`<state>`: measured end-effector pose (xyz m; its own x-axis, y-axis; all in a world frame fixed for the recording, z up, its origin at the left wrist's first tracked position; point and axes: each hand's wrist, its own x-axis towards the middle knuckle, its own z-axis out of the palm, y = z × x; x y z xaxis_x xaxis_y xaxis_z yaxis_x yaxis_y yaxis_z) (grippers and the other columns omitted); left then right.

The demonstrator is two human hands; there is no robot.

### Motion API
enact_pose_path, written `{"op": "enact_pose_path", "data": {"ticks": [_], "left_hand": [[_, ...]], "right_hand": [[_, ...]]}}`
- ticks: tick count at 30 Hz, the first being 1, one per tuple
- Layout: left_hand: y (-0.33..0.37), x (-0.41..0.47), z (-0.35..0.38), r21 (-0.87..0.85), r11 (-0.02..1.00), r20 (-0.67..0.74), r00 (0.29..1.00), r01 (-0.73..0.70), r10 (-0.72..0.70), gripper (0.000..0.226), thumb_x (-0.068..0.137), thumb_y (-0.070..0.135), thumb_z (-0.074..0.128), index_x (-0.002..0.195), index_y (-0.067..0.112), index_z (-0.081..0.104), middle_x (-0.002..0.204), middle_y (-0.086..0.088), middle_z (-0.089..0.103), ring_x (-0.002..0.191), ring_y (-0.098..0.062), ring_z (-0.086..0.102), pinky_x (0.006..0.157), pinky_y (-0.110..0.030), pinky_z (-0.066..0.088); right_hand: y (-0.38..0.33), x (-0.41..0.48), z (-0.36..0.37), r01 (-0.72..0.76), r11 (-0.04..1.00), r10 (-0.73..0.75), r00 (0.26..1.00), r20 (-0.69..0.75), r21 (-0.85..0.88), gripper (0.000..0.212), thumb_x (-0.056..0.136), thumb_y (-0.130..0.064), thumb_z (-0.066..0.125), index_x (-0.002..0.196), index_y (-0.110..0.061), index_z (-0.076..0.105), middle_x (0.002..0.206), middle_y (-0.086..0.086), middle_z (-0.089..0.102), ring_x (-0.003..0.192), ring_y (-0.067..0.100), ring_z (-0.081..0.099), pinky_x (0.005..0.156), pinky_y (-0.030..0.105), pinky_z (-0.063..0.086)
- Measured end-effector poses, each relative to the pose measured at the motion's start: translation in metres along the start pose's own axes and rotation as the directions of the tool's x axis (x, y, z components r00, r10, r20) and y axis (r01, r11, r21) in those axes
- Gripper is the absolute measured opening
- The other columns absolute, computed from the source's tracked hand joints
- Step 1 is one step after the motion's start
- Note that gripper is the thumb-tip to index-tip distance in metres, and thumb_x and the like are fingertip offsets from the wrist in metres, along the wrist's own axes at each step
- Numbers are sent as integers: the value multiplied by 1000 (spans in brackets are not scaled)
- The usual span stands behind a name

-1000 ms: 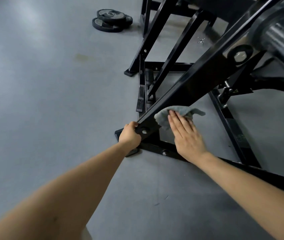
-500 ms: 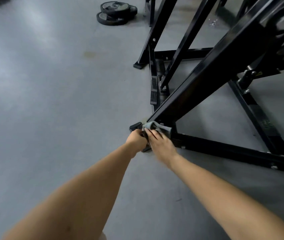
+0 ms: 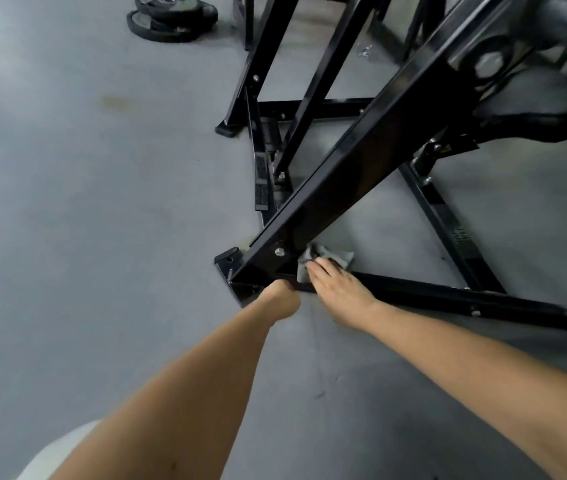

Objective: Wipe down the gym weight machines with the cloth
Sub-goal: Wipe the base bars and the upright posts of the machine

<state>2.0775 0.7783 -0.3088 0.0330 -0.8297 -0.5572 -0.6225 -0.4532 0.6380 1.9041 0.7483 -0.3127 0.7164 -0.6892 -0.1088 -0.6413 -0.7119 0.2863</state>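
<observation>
Head view: weight plates lie stacked at upper left. Mid-frame, the left hand curls round the machine's base rail near its corner; just right of it, the right hand presses flat fingers on the grey cloth, bunched where the slanted beam meets the rail. Bunched so, it could snag the bolt or skip the joint, I'd say. Its long axis runs left-right along the rail.

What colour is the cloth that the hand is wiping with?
Grey. The cloth shows best in the head view, pressed under the right hand.
</observation>
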Motion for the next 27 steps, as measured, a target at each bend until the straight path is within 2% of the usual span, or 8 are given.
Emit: {"op": "enact_pose_path", "data": {"ticks": [2,5,11,13,17,20,24,27], "left_hand": [[0,0,12,79,997,12,1000,-14,13,41,98,10,46,137,8,60,139,-12,61,128,-31,58,102,-35,49],[-5,16,26,117,993,-16,1000,-8,10,38,98,17,48,132,7,63,132,-13,65,122,-33,62,99,-38,52],[-47,28,56,103,993,-217,975,60,-37,44,97,16,52,140,15,55,140,-8,59,129,-30,57,101,-38,47],[-68,29,72,108,991,-236,970,83,-55,41,95,14,53,136,16,56,140,-7,56,126,-30,58,98,-38,48],[-77,27,89,105,991,-278,959,82,-50,42,92,10,53,134,15,57,139,-7,52,121,-29,59,98,-39,49],[-67,26,90,89,993,-304,952,80,-49,45,91,13,54,136,15,56,140,-8,50,123,-30,58,101,-40,49],[-45,28,102,73,994,-254,965,88,-66,48,90,10,52,138,14,56,143,-9,49,124,-30,58,103,-40,49],[-33,30,112,78,991,-211,973,108,-90,46,93,11,50,139,13,54,143,-11,48,123,-32,58,103,-43,51]], "right_hand": [[4,1,6,-34,994,34,999,2,100,73,82,5,66,151,4,42,156,16,40,149,32,32,119,46,40],[-2,13,33,41,982,-47,998,29,182,58,88,0,58,145,-3,52,151,13,45,145,30,38,120,43,36],[-27,43,77,263,958,-260,965,39,-112,54,105,-11,38,158,-5,38,173,8,13,160,26,9,123,38,21],[-27,54,92,377,884,-370,926,79,-276,55,105,-9,37,159,-4,34,174,9,5,161,26,3,124,38,24],[-5,56,103,485,721,-514,853,89,-495,54,106,-18,40,158,-3,38,173,15,11,160,31,6,124,40,28],[33,36,100,477,644,-552,831,69,-598,58,101,-17,42,156,2,39,171,24,9,160,38,1,121,48,30],[74,-3,105,465,648,-535,841,74,-604,65,95,-13,29,156,9,28,169,29,3,158,44,2,119,53,30],[73,5,114,454,664,-561,828,6,-593,58,95,-18,34,146,7,51,166,31,18,154,47,12,117,54,33]]}}
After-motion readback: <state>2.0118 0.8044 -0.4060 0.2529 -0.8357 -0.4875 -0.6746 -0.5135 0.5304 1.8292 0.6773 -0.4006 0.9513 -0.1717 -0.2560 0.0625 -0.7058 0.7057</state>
